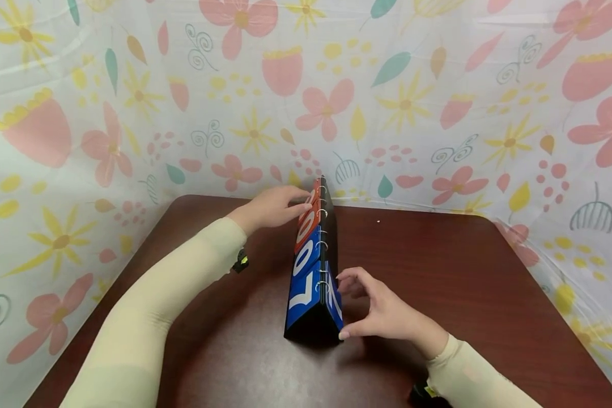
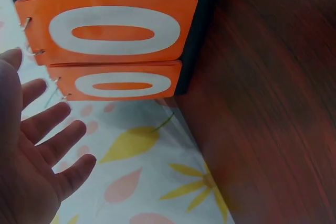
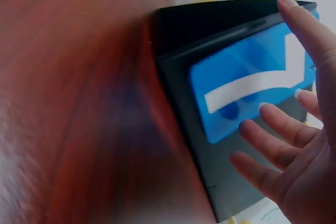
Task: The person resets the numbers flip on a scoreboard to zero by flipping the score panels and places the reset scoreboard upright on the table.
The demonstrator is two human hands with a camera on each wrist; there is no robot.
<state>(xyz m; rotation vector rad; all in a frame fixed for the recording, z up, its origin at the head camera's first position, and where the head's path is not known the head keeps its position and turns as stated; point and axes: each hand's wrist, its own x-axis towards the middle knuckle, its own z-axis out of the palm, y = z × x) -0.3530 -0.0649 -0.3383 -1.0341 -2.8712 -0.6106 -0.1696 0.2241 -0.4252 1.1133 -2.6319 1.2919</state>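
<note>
A tent-shaped flip scoreboard point(image 1: 306, 258) stands lengthwise on the table. Its left face carries blue cards with 7 and 0 at the near end and orange zero cards point(image 2: 114, 31) farther back, all on metal rings. On the right face is a blue card with a white 7 point(image 3: 247, 85) over black backing. My left hand point(image 1: 275, 207) is at the far left side, fingers spread loosely beside the orange cards. By the near right corner, my right hand point(image 1: 385, 309) has its thumb and fingers apart around the blue card; whether they touch it I cannot tell.
A dark reddish-brown table point(image 1: 413, 255) lies under the scoreboard. Behind and beside it hangs a white curtain point(image 1: 357, 73) with flower prints. A tiny white speck point(image 1: 378, 221) is on the table at the back right.
</note>
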